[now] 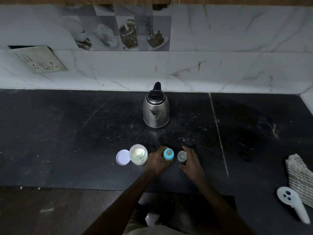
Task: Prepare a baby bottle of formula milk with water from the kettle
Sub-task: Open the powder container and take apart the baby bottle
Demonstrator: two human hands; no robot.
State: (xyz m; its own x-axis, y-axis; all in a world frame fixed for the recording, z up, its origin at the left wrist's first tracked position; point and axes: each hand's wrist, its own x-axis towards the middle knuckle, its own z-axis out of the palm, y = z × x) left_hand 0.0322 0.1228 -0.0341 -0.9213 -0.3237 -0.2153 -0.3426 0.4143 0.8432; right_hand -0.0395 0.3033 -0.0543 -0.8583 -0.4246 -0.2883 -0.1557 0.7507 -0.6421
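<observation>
The left hand [156, 160] wraps its fingers round the upright bottle [168, 154]. The right hand [192, 161] curls round the cap [182, 156] just beside it.

No legible lettering on the kettle [156, 109], bottle [168, 155], cap [181, 156] or powder jar [138, 154].

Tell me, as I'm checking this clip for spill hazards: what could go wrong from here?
The open formula jar stands right beside the left hand gripping the bottle; a wrist nudge could tip it and spill powder. The kettle sits behind both hands, so reaching for it may knock the slim bottle or the clear cap at the right hand. Its water may be hot; pouring into a narrow neck risks a scald.
</observation>
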